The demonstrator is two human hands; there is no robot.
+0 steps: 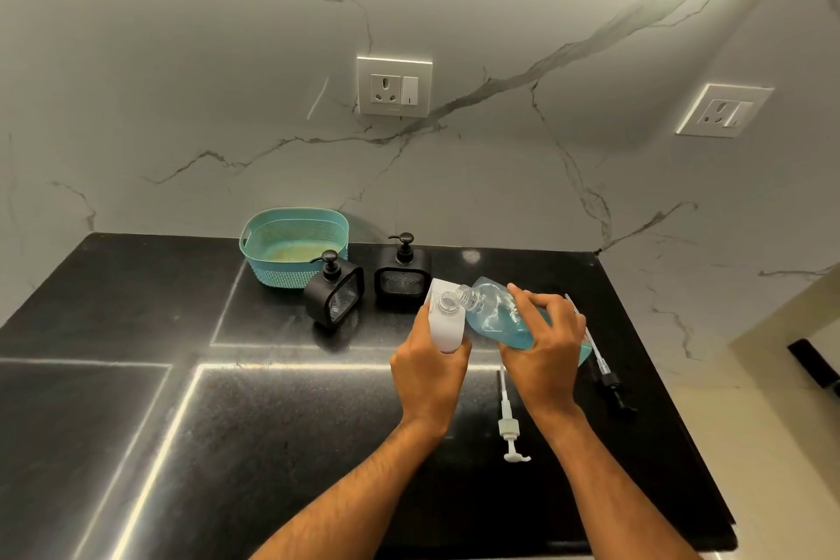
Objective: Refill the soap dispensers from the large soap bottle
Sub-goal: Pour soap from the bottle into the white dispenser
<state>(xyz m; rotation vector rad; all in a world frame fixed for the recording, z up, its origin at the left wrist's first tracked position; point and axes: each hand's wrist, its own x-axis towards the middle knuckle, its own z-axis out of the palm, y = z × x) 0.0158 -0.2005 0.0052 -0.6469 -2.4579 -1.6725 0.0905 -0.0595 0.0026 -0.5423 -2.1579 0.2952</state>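
Blue-soap clear large bottle: tipped, mouth at the white square dispenser opening, above the black stone bench.
Right hand: wrapped around bottle.
Left hand: gripping white dispenser.

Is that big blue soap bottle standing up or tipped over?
Tipped: the right hand holds the soap bottle tilted, open neck over the white dispenser.

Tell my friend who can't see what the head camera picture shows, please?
A person's right hand tips a large clear bottle of blue soap toward the open neck of a white dispenser held in the left hand, above a black counter. Two black dispensers and a teal basket stand behind; two loose pumps lie nearby.
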